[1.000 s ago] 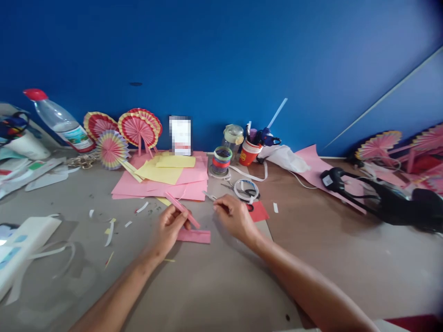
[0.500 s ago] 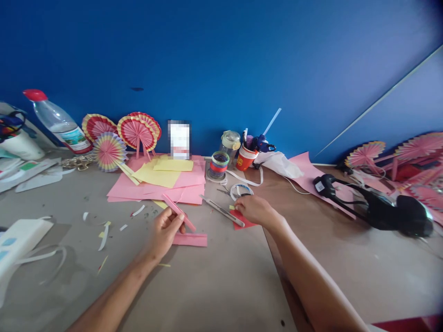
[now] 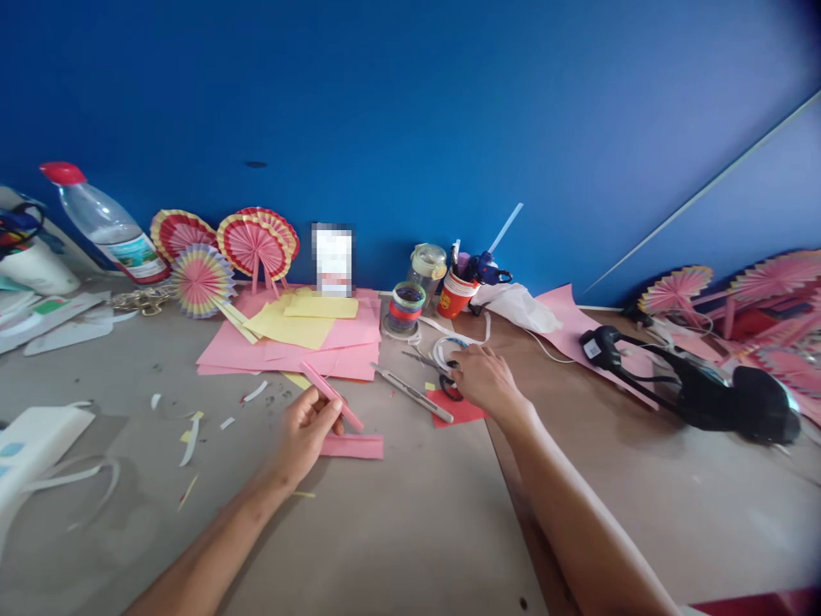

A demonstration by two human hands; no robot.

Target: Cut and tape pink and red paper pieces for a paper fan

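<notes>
My left hand (image 3: 311, 432) pinches a folded pink paper strip (image 3: 333, 396) between thumb and fingers, holding it tilted above the table. Below it lies another folded pink strip (image 3: 356, 446), flat. My right hand (image 3: 491, 376) has its fingers stretched at the right edge of a tape roll (image 3: 449, 351) and the scissors (image 3: 451, 389); whether they touch either is hard to see. The scissors' black handle rests over a red paper piece (image 3: 458, 411). Beside it lies a grey utility knife (image 3: 414, 393).
Pink sheets (image 3: 224, 359) with yellow paper (image 3: 288, 321) on top lie at the back. Paper fans (image 3: 256, 244) and a bottle (image 3: 106, 227) stand on the left. A red cup (image 3: 457, 293) holds tools. A black headset (image 3: 693, 385) lies at right; paper scraps (image 3: 191, 441) are scattered left.
My right hand has moved right and slightly away from me, off the scissors' handle, which now shows more. My left hand keeps the pink strip in nearly the same place.
</notes>
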